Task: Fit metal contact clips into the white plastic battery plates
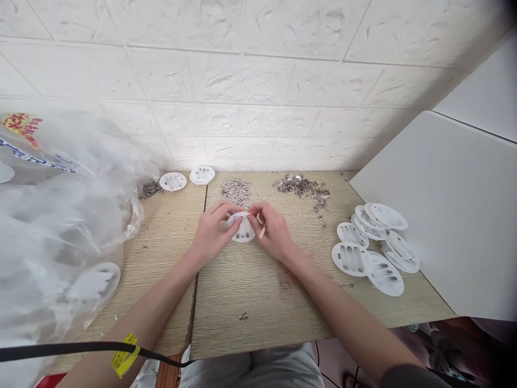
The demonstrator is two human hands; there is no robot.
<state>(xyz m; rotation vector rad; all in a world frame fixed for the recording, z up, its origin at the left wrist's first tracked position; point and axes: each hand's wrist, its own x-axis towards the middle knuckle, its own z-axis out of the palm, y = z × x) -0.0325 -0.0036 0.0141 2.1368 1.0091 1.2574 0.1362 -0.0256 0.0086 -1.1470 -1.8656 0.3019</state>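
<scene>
Just in front of a heap of small metal pieces (237, 192), a white round battery holder (243, 235) lies between my hands at the middle of the table. My left hand (213, 229) grips its left side, thumb on top. At its upper right edge, the thumb and forefinger of my right hand (273, 230) are pressed together; whatever is between the fingertips is too small to make out. A short beige stick (262, 231) pokes out from the curled fingers of that hand. Metal contacts show along the holder's near side, while my fingers cover its far part.
Several white battery holders (350, 258) are piled at right beside a grey-white panel (452, 215). Another metal heap (301, 186) lies back right. Two holder stacks (173, 181) stand back left, near a large clear plastic bag (60, 231). A black cable (81, 349) crosses the lower left.
</scene>
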